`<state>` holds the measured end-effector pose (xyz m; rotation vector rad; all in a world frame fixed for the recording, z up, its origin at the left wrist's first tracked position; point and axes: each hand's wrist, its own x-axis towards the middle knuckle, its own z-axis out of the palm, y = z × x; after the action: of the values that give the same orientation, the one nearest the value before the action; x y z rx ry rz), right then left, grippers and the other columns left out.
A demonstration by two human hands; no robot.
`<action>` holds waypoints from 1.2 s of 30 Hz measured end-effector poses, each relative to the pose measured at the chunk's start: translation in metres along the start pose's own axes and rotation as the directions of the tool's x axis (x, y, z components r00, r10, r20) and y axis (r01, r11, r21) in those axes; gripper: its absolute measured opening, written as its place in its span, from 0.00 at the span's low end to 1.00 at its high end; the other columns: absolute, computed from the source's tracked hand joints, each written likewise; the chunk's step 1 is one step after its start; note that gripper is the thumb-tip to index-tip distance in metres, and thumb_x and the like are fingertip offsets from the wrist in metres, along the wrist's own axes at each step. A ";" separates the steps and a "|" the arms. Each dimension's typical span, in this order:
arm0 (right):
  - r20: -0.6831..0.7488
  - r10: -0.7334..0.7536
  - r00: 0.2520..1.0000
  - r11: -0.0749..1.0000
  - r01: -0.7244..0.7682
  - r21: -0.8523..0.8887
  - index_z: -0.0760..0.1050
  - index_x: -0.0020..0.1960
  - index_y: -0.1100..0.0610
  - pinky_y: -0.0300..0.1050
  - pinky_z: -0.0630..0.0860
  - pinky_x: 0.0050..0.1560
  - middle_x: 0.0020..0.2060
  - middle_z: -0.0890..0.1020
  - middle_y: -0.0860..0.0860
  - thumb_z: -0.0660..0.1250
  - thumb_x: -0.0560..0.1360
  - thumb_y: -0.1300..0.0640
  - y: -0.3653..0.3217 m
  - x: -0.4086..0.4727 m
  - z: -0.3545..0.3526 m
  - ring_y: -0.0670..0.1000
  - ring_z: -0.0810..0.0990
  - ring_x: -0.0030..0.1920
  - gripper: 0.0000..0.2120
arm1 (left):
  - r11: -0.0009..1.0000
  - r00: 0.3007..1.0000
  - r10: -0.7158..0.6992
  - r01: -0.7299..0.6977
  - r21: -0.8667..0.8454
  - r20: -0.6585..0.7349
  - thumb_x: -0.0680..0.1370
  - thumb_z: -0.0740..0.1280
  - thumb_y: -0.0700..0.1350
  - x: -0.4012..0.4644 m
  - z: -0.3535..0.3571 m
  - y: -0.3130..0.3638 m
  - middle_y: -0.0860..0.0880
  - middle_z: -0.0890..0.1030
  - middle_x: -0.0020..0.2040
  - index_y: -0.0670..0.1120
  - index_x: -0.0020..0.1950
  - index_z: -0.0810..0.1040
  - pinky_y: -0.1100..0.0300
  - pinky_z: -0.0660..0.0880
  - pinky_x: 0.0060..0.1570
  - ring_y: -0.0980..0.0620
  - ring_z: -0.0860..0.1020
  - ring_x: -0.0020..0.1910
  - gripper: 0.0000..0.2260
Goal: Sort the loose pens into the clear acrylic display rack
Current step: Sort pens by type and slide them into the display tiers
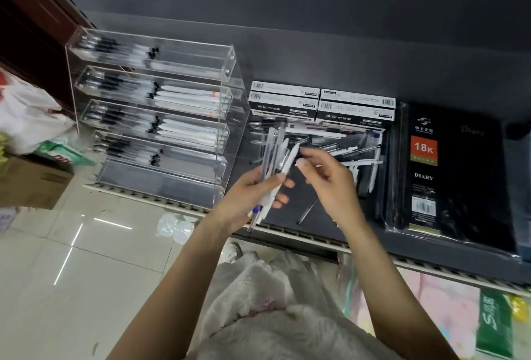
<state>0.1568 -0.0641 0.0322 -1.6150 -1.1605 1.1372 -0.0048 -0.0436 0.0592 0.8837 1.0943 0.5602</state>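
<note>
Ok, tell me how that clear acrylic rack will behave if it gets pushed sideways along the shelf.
The clear acrylic display rack looks rigid, so it would probably slide as one piece. Being tall and stepped, it might tip if pushed near the top. The black-capped pens lie loose in its open trays and would likely roll or shift.

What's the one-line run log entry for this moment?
left hand: grips pen bundle | right hand: fingers at bundle tip | loose pens: on shelf | rack: partly filled

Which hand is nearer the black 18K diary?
Right. The right hand hovers over the loose pens, just left of the diary; the left hand, gripping a pen bundle, sits farther left.
</note>
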 end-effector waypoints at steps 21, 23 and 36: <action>0.170 0.135 0.976 0.960 -0.171 0.220 0.80 0.48 0.54 0.37 0.66 0.32 0.29 0.74 0.46 0.71 0.73 0.59 -0.010 0.010 -0.034 0.44 0.70 0.30 0.05 | 0.998 0.971 -0.062 0.061 0.013 0.232 0.81 0.59 0.40 -0.001 0.020 -0.008 0.50 0.79 0.40 0.48 0.59 0.74 0.61 0.75 0.32 0.54 0.74 0.31 0.09; 0.141 0.148 0.979 0.961 -0.176 0.215 0.80 0.49 0.54 0.33 0.66 0.33 0.30 0.76 0.43 0.72 0.72 0.59 -0.009 0.010 -0.037 0.40 0.72 0.30 0.06 | 0.999 0.971 -0.051 0.048 0.019 0.234 0.81 0.59 0.40 0.001 0.023 -0.010 0.50 0.78 0.40 0.47 0.61 0.73 0.61 0.74 0.32 0.54 0.73 0.31 0.10; 0.127 -0.003 0.992 0.999 0.010 -0.054 0.78 0.53 0.48 0.40 0.73 0.53 0.46 0.80 0.40 0.70 0.74 0.52 -0.015 0.021 -0.061 0.43 0.77 0.47 0.08 | 0.980 0.968 -0.011 -0.040 0.196 0.250 0.82 0.58 0.40 0.007 0.037 -0.022 0.51 0.77 0.39 0.49 0.67 0.68 0.63 0.70 0.30 0.54 0.69 0.30 0.14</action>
<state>0.2161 -0.0477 0.0573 -1.5977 -1.2870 1.2285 0.0314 -0.0623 0.0437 1.1070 0.9239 0.3423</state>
